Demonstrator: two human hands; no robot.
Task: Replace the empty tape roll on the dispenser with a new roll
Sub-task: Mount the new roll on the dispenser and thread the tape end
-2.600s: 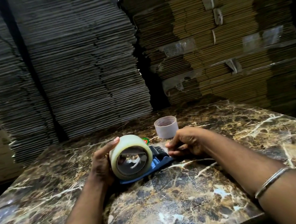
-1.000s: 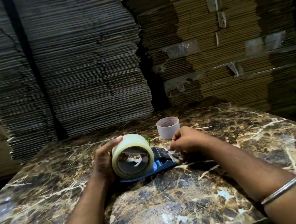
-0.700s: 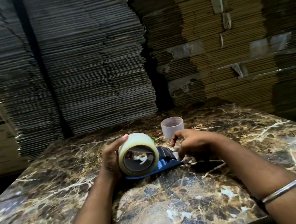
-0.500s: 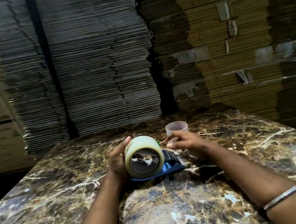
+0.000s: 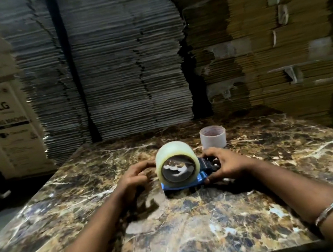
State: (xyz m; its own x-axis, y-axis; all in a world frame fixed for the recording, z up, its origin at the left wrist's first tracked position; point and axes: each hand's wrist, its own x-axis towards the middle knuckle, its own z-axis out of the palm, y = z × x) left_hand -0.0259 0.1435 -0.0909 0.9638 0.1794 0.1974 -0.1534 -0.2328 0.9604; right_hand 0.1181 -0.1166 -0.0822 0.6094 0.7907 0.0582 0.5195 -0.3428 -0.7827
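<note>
A full roll of clear tape [image 5: 166, 152] stands on edge on the blue tape dispenser [image 5: 182, 185], its hole facing me, near the middle of the marble table [image 5: 219, 225]. My left hand [image 5: 135, 175] sits just left of the roll with its fingers curled and a small gap to the tape. My right hand [image 5: 224, 163] grips the dispenser's black front end, fingers over the top and thumb against the blue base. The empty pale cardboard core [image 5: 213, 139] stands upright behind my right hand, apart from the dispenser.
Tall stacks of flattened cardboard [image 5: 130, 66] wall off the far side of the table. A white LG carton [image 5: 4, 128] stands at the left beyond the table edge. The table's near edge runs along the bottom of the view.
My left hand has come off the roll, where its thumb lay across the top. My right hand went from the tape end at the front to a grip on the dispenser. The view shifted left.
</note>
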